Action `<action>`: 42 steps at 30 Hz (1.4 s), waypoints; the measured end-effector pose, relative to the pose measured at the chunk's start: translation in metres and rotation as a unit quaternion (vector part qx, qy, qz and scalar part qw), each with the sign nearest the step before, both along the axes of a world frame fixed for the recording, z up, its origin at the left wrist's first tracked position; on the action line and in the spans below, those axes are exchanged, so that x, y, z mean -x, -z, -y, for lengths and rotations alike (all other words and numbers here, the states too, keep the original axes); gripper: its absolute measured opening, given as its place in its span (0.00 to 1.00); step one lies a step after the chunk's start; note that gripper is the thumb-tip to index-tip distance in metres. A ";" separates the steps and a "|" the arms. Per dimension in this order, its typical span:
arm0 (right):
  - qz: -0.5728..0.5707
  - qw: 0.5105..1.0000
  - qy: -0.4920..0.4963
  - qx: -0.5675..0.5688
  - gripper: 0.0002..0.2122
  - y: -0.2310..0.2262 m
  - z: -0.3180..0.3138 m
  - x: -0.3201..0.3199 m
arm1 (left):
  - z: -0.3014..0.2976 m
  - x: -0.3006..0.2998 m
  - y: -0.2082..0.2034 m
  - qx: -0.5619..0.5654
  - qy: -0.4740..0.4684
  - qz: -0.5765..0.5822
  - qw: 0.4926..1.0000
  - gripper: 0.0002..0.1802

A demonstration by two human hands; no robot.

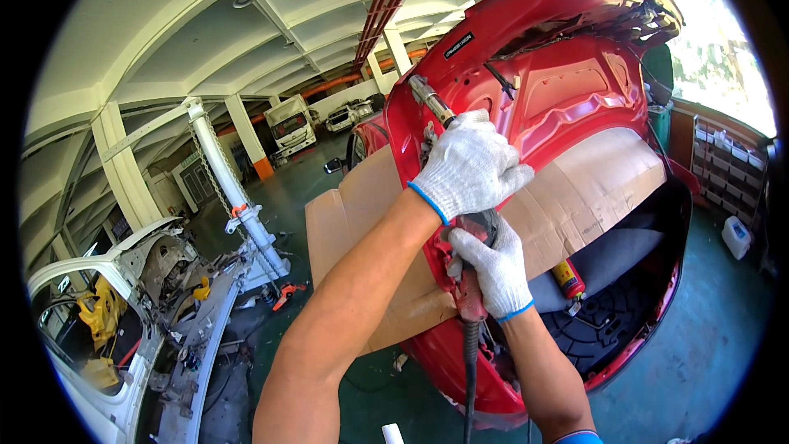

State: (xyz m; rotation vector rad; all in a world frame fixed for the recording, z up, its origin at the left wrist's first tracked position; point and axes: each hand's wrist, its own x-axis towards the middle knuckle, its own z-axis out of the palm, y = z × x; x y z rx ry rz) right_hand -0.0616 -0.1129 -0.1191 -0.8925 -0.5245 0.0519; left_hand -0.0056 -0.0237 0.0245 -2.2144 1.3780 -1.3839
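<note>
Both hands wear white knit gloves with blue cuffs. My left hand (472, 164) wraps around the front of a corded power tool, its arm reaching up from the lower left. The tool's narrow metal nose (429, 99) points up and left at the edge of a raised red trunk lid (542, 86); whether it touches cannot be made out. Lower down, my right hand (495, 263) is closed around the tool's rear body (470, 296), which is red. A black cord (470, 370) hangs from its end. My left glove hides much of the tool's middle.
Cardboard (588, 189) lies across the trunk opening, with a small red fire extinguisher (569, 279) and a black tray (604, 329) below. A chained pulling post (234, 173) and a stripped white car body (107, 312) stand left. A white jug (736, 237) sits right.
</note>
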 end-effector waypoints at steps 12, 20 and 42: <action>-0.003 0.999 0.000 -0.033 0.16 -0.003 -0.002 0.002 | 0.002 0.012 -0.004 -0.001 -0.046 -0.004 0.999 0.23; -0.014 0.999 0.014 -0.031 0.13 -0.003 -0.002 0.010 | 0.001 0.008 -0.001 -0.007 0.008 -0.031 0.999 0.22; -0.001 1.000 0.000 -0.013 0.14 0.010 0.001 0.002 | 0.002 0.007 0.007 -0.029 -0.021 0.003 0.999 0.22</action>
